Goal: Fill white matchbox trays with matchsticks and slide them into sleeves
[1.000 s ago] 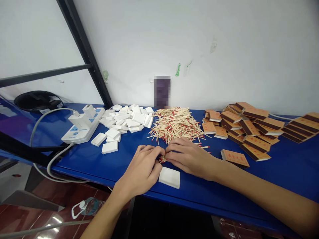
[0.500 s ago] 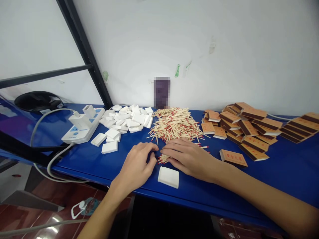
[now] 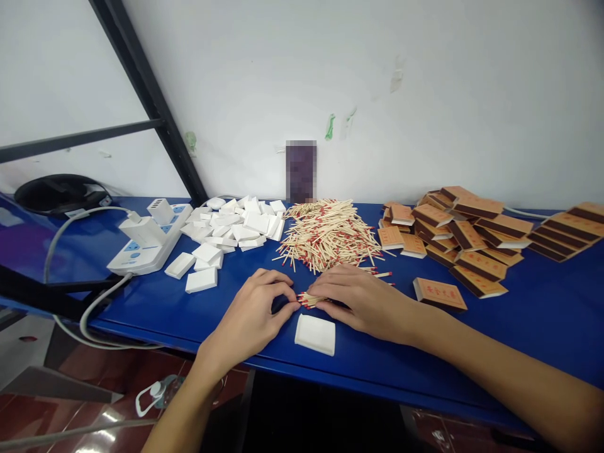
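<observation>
Compared with the earlier frame, the person's left hand (image 3: 257,311) is closer in, its thumb and forefinger now curving round to the red heads of a small bundle of matches (image 3: 307,301), low in the centre of the frame. From where I stand, I cannot tell whether those two tips pinch anything or only rest against the heads. The right hand (image 3: 363,299) closes over the other end of the bundle; the hands seem set opposite each other to keep the sticks together and their heads level. Just below, near the front edge of the blue table (image 3: 165,314), a white tray (image 3: 315,335) sits within easy reach, probably why it lies apart. It looks open side up, and I see no matches in it. Above the hands spreads a heap of loose matches (image 3: 330,236). Left of that, a jumble of white trays (image 3: 231,223) lies at mixed angles. At right, orange matchboxes (image 3: 472,229) pile up; white edges at some ends suggest trays inside, their contents hidden.
</observation>
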{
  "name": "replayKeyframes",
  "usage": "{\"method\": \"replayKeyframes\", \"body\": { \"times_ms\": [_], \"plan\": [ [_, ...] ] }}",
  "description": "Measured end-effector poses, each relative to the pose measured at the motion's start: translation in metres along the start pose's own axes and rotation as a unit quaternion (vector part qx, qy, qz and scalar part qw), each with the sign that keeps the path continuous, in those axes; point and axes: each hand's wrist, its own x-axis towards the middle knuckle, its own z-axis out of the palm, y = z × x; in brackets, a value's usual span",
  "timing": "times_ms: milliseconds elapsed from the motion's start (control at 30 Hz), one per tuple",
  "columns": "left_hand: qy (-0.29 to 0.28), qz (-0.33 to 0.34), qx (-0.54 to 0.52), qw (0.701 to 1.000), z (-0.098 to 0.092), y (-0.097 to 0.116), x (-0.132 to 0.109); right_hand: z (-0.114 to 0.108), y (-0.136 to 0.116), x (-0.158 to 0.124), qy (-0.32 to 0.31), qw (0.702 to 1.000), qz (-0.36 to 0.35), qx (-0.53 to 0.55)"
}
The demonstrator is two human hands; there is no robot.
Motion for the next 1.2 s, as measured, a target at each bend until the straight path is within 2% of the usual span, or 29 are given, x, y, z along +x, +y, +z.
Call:
{"method": "replayKeyframes", "body": {
  "times_ms": [233, 400, 533, 733, 867, 1000, 1200],
  "plan": [
    [-0.003, 0.005, 0.011, 1.0, 0.001, 0.002, 0.0, 0.0, 0.0, 0.0, -0.003, 0.998, 0.031, 0.047],
    [-0.003, 0.015, 0.014, 1.0, 0.002, 0.002, 0.001, 0.0, -0.003, 0.006, -0.008, 0.995, 0.084, 0.056],
    [-0.001, 0.019, -0.041, 0.999, -0.006, 0.003, -0.001, -0.004, -0.003, 0.014, -0.042, 0.991, 0.122, 0.025],
    [0.002, 0.009, -0.058, 0.998, -0.016, 0.004, -0.009, -0.006, 0.004, 0.029, -0.08, 0.99, 0.117, -0.023],
    [0.002, 0.01, -0.053, 0.999, -0.013, 0.004, -0.01, -0.016, -0.002, 0.043, -0.147, 0.976, 0.16, -0.011],
    [-0.019, 0.017, -0.049, 0.998, -0.012, 0.004, -0.011, -0.028, -0.011, 0.051, -0.195, 0.961, 0.198, 0.002],
    [-0.066, 0.035, -0.038, 0.996, -0.013, 0.007, -0.011, -0.036, -0.016, 0.053, -0.238, 0.946, 0.218, 0.007]
  ]
}}
